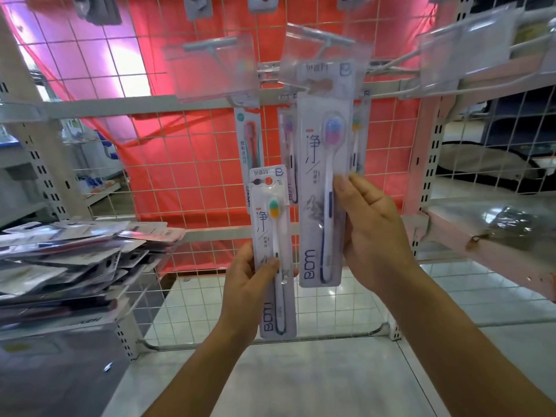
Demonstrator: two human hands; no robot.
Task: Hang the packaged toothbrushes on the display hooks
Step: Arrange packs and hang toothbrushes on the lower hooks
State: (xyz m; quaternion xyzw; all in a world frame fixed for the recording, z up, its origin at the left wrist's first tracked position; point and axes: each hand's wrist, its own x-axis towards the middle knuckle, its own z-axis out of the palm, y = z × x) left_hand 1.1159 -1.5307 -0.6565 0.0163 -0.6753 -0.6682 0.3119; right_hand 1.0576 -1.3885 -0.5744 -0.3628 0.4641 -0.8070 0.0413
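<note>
- The step in hand looks like the hanging of one pack: the long white blister-card pack with a blue-handled, pink-and-blue-bristled toothbrush [319, 206] is held upright, and its top edge sits right behind the clear plastic label flap of the middle white wire display hook [323, 46].
- The flap blurs the hanger hole, so I cannot tell whether the hook tip has already passed through it.
- Next move, as I judge it: line the hole up with the hook tip, slide the card back along the wire towards the white wire grid panel [180, 164], then let go and bring up the second pack.
- The right hand [373, 233] grips that pack at its right edge around mid-height, with the thumb on the front and the other fingers curled behind the card.
- The left hand [249, 284] grips a smaller-looking white card pack with a green-and-yellow-bristled toothbrush [270, 236], with the thumb pressed across its front and the fingers behind. This pack is upright, lower down and just left of the first, well below the hooks.
- Several packs already hang behind [287, 139], close against the grid.
- A loose heap of more carded packs [75, 260] lies on the shelf to the left, so much of the task seems left to do.
</note>
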